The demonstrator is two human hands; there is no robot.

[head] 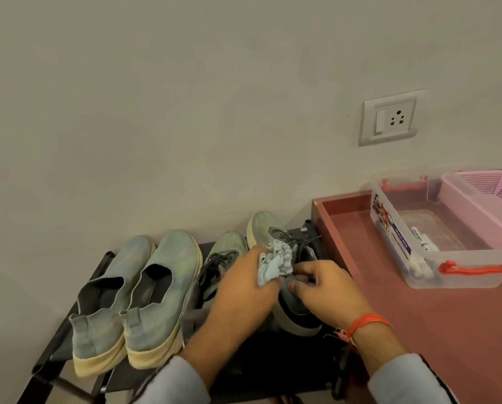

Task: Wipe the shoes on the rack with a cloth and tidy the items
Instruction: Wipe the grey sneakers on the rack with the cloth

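Wipe step: cloth on the rt-most laced shoe, both hands on it.

Rack (77, 290): dark metal bars, 4 shoes, long axes toe-to-wall. Laced shoe (297, 301): knit upper, pale foam sole, directly under my hands. Left hand (244, 290) bunches the soft grey cloth (276, 265); right hand (328, 290), nearer, pinches approx. at the collar.

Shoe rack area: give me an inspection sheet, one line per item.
Surface: dark shoe rack against the wall.
Job's things: slip-on pair at left; laced pair at right, the left laced shoe partly hidden; grey cloth bunched over the right laced shoe.
Clutter: clear box and pink basket on the red-brown unit.
Hands: left hand grips the cloth; right hand holds the right laced shoe.
Cables: nothing seen.
Surroundings: wall socket.
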